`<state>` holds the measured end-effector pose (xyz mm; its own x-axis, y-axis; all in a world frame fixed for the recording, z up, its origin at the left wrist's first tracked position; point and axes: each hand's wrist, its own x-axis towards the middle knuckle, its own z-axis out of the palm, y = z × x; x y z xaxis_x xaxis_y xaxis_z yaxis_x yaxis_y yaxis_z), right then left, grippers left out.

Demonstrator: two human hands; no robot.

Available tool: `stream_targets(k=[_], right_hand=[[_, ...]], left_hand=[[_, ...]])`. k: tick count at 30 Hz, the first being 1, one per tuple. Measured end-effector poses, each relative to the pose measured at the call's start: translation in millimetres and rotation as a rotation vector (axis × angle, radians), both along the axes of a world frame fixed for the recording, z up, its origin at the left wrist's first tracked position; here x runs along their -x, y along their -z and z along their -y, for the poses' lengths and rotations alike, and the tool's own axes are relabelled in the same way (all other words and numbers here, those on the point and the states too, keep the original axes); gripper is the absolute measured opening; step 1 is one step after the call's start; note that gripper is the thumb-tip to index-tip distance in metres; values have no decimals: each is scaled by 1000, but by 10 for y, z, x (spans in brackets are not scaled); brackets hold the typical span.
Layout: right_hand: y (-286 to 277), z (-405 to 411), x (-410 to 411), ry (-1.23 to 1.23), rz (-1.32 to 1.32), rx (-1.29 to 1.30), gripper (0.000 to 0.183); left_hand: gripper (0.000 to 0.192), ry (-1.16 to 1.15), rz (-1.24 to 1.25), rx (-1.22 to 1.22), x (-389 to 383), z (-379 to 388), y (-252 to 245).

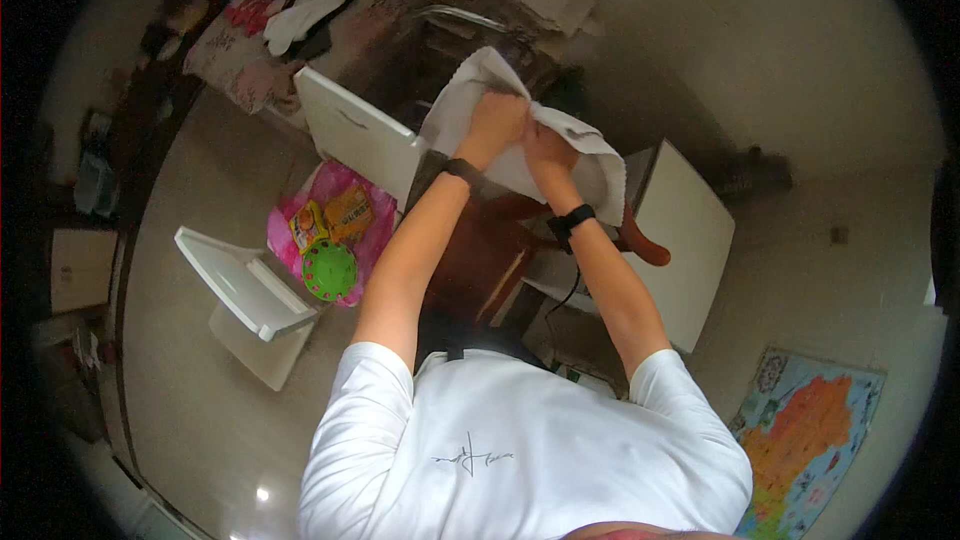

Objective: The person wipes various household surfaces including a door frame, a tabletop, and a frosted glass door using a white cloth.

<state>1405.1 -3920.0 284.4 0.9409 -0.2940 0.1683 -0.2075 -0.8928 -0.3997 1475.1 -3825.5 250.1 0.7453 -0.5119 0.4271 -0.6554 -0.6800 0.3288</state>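
Both hands are on a white sack-like sheet (604, 169) with a zigzag-cut edge, held out in front of me. Whether it is cloth or woven plastic is hard to tell. My left hand (499, 118) is closed on its gathered middle, a dark band around the wrist. Close beside it, my right hand (551, 150) grips the same gathered part; a black watch (571, 225) sits on that wrist. Folds of the sheet partly hide the right fingers. Below the sheet stands a reddish-brown wooden chair (472, 262), with its curved armrest (646, 244) showing at the right.
Left of me, a pink plastic sheet (281, 229) bears a green basket (329, 271) and snack packets (347, 215). White panels (360, 135) and a white chair-like piece (247, 285) stand nearby. A pale cabinet (682, 247) is at right, a wall map (810, 442) beyond. Clothes (307, 15) lie behind.
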Motion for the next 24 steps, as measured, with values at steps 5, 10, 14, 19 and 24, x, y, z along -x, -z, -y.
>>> stream_targets(k=[5,10,14,19,24], right_hand=[[292,-247,-2,-196,205,-435,38],[640,-902,10,-420,-60,-505,34],[1320,-1382,-321,-701,266,-44,28],[1603,-2002,-1008,-741,455,383,32],[1304,-2483,-1448,-703,355,149,31]], left_hand=[[13,-199,80,280,57,-821,-115],[23,-476,67,383,435,-1857,253],[25,-494,67,359,216,-2248,680],[25,-517,29,186,-660,-2742,1004],[28,-446,36,40,-1183,-2938,1094]])
